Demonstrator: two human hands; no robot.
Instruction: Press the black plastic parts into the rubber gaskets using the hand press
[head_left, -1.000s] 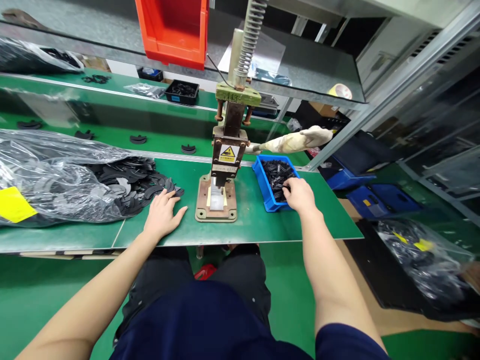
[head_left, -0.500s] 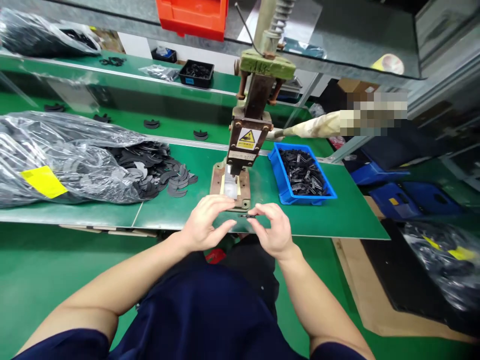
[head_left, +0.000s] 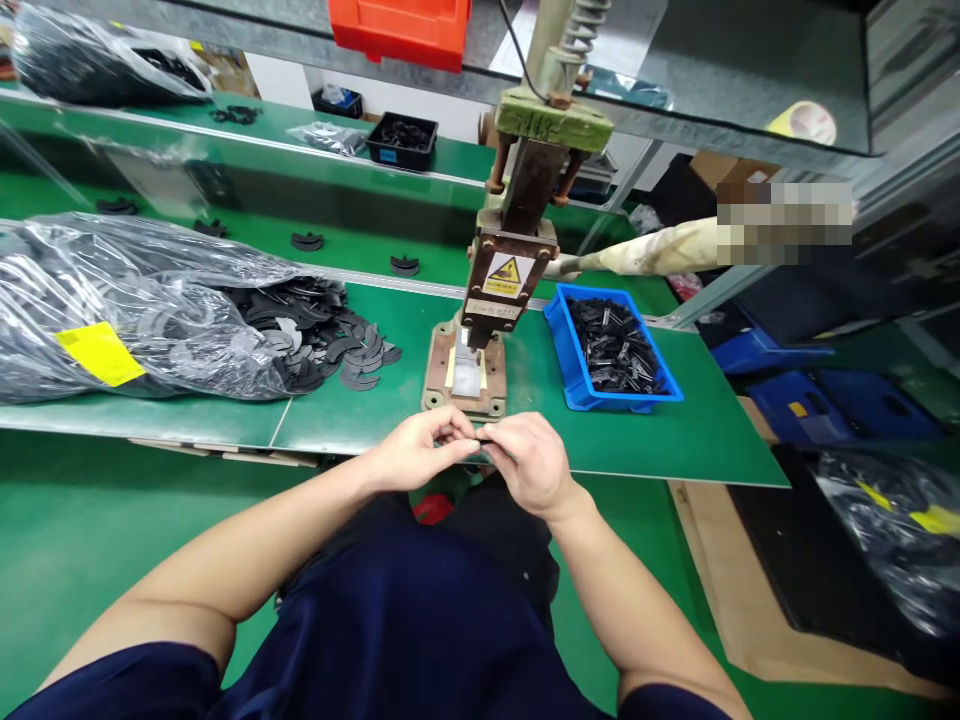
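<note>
My left hand [head_left: 427,448] and my right hand [head_left: 531,462] meet fingertip to fingertip at the near edge of the bench, just in front of the press base. Both are closed in a pinch around a small black plastic part [head_left: 484,442], mostly hidden by the fingers. Behind them stands a hand press [head_left: 510,240] with a warning label. A pale block [head_left: 466,378] sits on its base plate [head_left: 439,375], under the ram. Right of the press, a blue bin [head_left: 574,375] holds many small black clip-like parts [head_left: 611,345].
On the left, a clear plastic bag [head_left: 150,300] spills curved black pieces [head_left: 360,360] onto the green bench [head_left: 675,440]. Several dark parts lie on the green strip behind. The wrapped press lever [head_left: 660,250] sticks out right; an orange bin [head_left: 401,30] hangs above.
My left hand has gone from open to pinched and moved right against the small black part. My right hand, holding that part, has come slightly left. The view has shifted a little.
</note>
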